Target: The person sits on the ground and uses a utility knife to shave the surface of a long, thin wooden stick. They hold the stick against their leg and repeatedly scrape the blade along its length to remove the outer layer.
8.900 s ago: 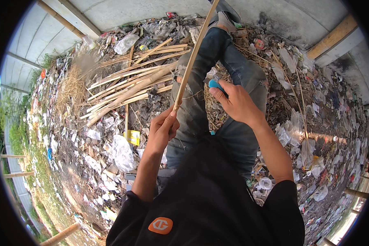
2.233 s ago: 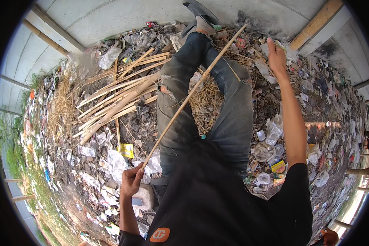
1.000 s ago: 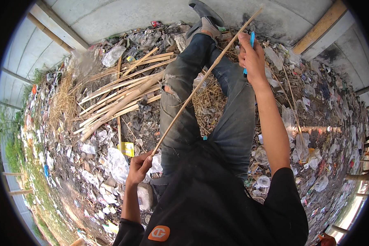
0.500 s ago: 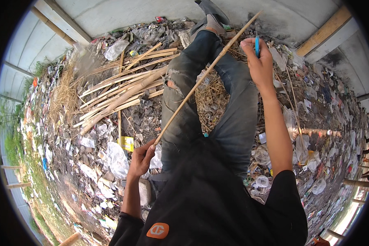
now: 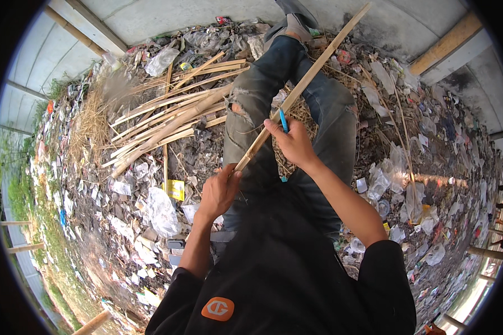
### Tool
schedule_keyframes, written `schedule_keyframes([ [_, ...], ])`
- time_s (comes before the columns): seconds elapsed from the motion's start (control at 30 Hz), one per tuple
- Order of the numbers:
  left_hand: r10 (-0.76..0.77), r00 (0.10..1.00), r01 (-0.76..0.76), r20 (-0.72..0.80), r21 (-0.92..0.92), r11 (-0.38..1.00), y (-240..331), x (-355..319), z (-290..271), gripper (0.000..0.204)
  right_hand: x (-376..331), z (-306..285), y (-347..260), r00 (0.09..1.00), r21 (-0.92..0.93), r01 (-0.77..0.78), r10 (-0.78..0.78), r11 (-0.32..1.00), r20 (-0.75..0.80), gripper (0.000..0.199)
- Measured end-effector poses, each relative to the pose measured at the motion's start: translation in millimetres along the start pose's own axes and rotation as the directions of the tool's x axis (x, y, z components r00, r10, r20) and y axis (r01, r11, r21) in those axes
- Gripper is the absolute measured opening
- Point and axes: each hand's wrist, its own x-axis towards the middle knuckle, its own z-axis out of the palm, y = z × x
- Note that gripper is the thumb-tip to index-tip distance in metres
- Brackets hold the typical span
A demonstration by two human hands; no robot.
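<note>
Over the person's lap, a long bamboo stick point(image 5: 302, 89) is running at a slant from the near left to the far right, crossing above the jeans point(image 5: 262, 111) and reaching past the shoes point(image 5: 290, 22) at the far end. The left hand point(image 5: 219, 192) is closing its fingers around the near end of the stick, with the thumb lying along the wood. The right hand point(image 5: 293, 144) is sitting just beyond it, a little farther along the stick, with its fingers curled around a blue-handled tool point(image 5: 283, 120); the blue part is sticking up from the fist and touching the stick's side. Whether a blade is meeting the wood cannot be told.

To the left, a pile of split bamboo strips point(image 5: 167, 120) is lying on the ground, fanning out toward the far right. Around it and to the right of the legs, plastic scraps and paper litter point(image 5: 151, 206) are covering the dirt. A yellow wrapper point(image 5: 176, 190) is lying near the left hand, just left of the knee. At the far edge, a pale concrete wall point(image 5: 167, 17) is curving behind the rubbish.
</note>
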Motion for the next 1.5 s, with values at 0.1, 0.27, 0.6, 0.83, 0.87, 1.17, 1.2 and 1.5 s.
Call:
schedule_keyframes([
  [0.1,-0.024,0.997,0.038,-0.075,0.195,0.980,-33,-10,-15,0.022,7,-12,14,0.995,-0.167,0.014,0.003,0.986,0.098,0.042],
  [0.27,0.040,0.984,0.043,-0.176,0.443,0.895,-70,-32,-23,0.017,1,-19,42,0.998,-0.137,0.036,-0.027,0.990,0.062,0.040],
  [0.6,0.157,0.964,-0.020,-0.216,0.530,0.848,-97,-46,-13,0.014,46,-50,49,0.964,-0.625,-0.198,0.032,0.755,-0.265,0.053],
  [0.83,0.207,0.945,-0.045,-0.254,0.525,0.850,-100,-41,2,0.016,50,-30,36,0.988,-0.671,-0.153,0.087,0.726,-0.130,0.058],
  [0.87,0.205,0.943,-0.041,-0.263,0.517,0.855,-99,-40,5,0.016,44,-18,45,0.996,-0.670,-0.093,0.063,0.736,-0.068,0.059],
  [1.17,0.247,0.930,-0.064,-0.271,0.544,0.837,-95,-34,2,0.013,71,-39,55,0.970,-0.637,-0.129,-0.035,0.760,-0.239,0.065],
  [1.2,0.258,0.929,-0.074,-0.266,0.550,0.832,-94,-34,2,0.013,80,-49,60,0.963,-0.622,-0.110,-0.072,0.776,-0.260,0.066],
  [1.5,0.235,0.925,-0.041,-0.299,0.537,0.843,-102,-37,11,0.013,7,31,59,0.986,-0.560,-0.079,0.146,0.825,0.076,0.067],
])
